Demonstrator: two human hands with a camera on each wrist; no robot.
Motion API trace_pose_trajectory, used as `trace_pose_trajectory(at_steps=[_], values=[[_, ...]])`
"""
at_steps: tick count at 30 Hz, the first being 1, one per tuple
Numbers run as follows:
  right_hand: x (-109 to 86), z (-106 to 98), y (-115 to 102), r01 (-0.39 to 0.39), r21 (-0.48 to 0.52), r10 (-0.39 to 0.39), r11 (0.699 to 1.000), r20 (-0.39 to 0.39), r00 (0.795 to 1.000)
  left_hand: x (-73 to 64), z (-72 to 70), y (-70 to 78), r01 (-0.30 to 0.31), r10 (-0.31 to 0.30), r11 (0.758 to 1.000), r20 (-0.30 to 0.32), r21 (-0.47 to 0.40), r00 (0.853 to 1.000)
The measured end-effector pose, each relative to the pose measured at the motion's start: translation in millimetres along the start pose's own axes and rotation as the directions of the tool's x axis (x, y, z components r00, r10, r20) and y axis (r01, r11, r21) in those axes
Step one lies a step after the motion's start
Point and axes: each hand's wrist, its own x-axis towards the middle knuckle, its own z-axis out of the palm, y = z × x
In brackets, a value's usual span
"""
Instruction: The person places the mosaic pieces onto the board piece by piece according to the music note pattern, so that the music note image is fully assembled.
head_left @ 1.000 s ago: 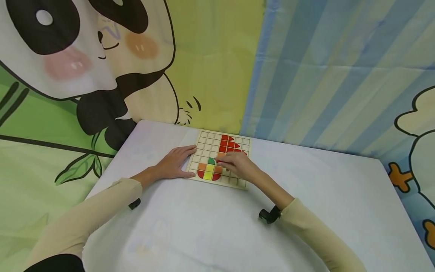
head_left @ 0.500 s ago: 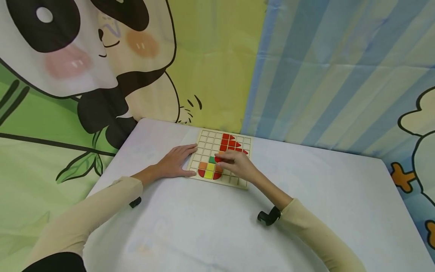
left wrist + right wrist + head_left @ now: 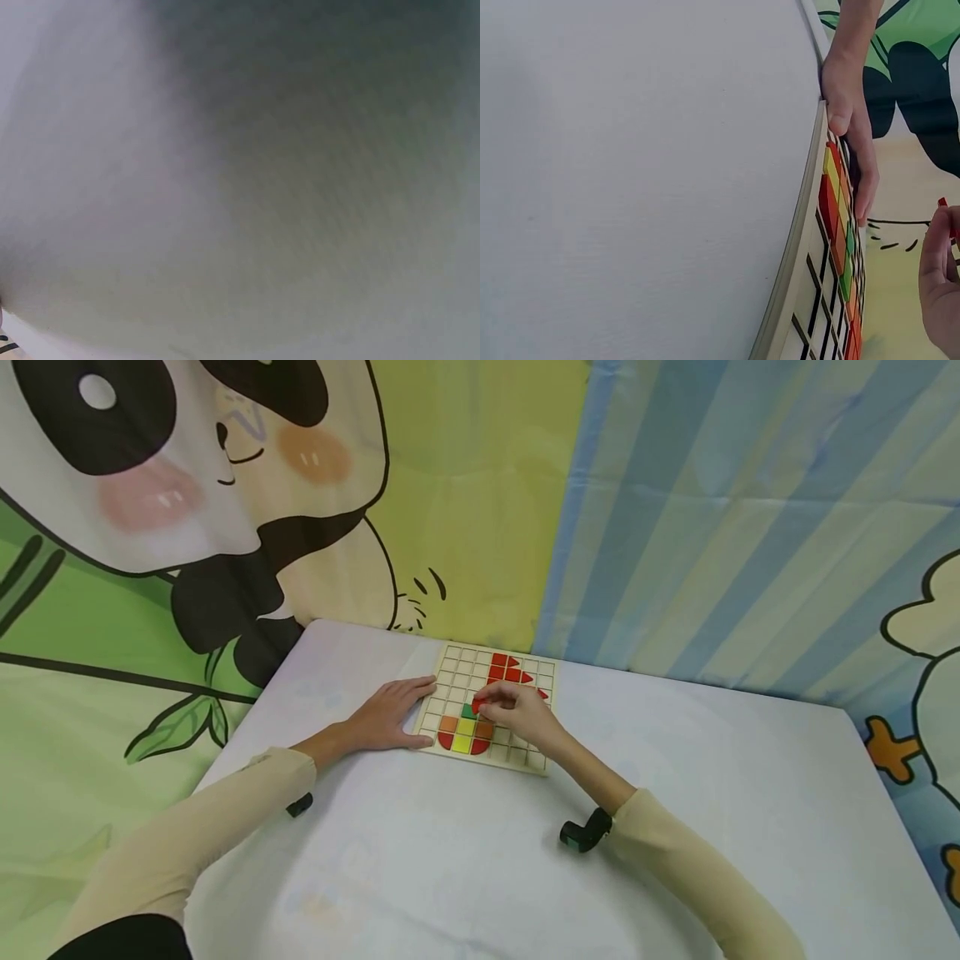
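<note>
A wooden grid board [image 3: 442, 691] lies on the table, holding red pieces [image 3: 498, 674] in its upper part. Lower down sit a green piece [image 3: 468, 711], orange pieces, yellow squares [image 3: 462, 735] and red rounded pieces. My left hand [image 3: 384, 718] rests at the board's left edge, thumb and fingers spread apart. Above the board, my right hand [image 3: 521, 710] pinches a small red piece [image 3: 476, 705] between thumb and fingers; its exact shape is partly hidden. In the right wrist view that red piece [image 3: 942, 202] shows at the fingertips, off the board.
The board stands on a white-covered table [image 3: 420, 852] near its back edge. Behind hangs a cloth [image 3: 480, 527] with a panda and stripes. A black wrist camera [image 3: 585, 832] is under the right forearm. The left wrist view shows mostly blurred pale surfaces.
My right hand, with the red piece, has risen slightly off the lower rows, and the piece has turned in its fingers. My left hand has stayed put on the board's edge.
</note>
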Motion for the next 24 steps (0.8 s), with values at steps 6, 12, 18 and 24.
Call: trace_pose_trajectory(at_steps=[6,12,18,24], values=[[6.4,3,-4,-0.017,-0.018,0.017,1.000,-0.007,1.000,-0.7,0.3,0.3,0.001,-0.001,1.000,-0.001,-0.001,1.000],[11.2,5,-3,0.010,-0.094,-0.008,0.996,0.014,1.000,-0.7,1.2,-0.5,-0.005,0.005,1.000,-0.007,-0.003,1.000],[25.2,9,-6,0.074,-0.265,-0.069,0.961,0.027,0.997,-1.2,0.5,-1.1,-0.003,0.003,1.000,0.003,0.000,1.000],[43.6,19,-12,0.084,-0.369,-0.065,0.926,0.064,0.996,-0.9,-0.1,-1.2,0.005,-0.005,1.000,0.010,0.002,1.000]])
